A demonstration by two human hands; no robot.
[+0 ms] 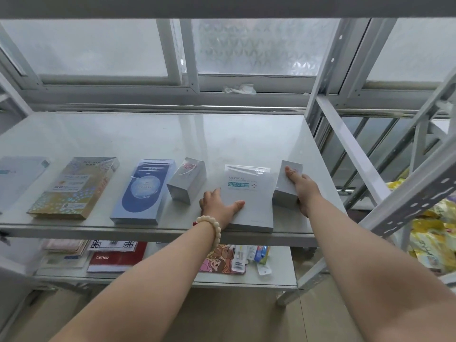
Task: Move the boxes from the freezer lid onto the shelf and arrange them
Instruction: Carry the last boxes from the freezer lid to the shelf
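Several boxes lie in a row along the front of the white shelf (172,134). My left hand (218,206) grips the near left corner of a flat white medical box (249,198), thumb on top. My right hand (304,187) holds a small silver-grey box (286,183) at the row's right end, thumb on its top and fingers around its right side. To the left lie another small silver box (187,180), a blue box (144,191), a gold patterned box (74,187) and a pale box (17,176) at the frame's edge.
The shelf's back half is bare up to the window frame (187,80). A lower shelf (278,275) holds a red box, flat packets and small tubes. Perforated metal uprights (404,198) stand to the right, with yellow bags (434,233) behind them.
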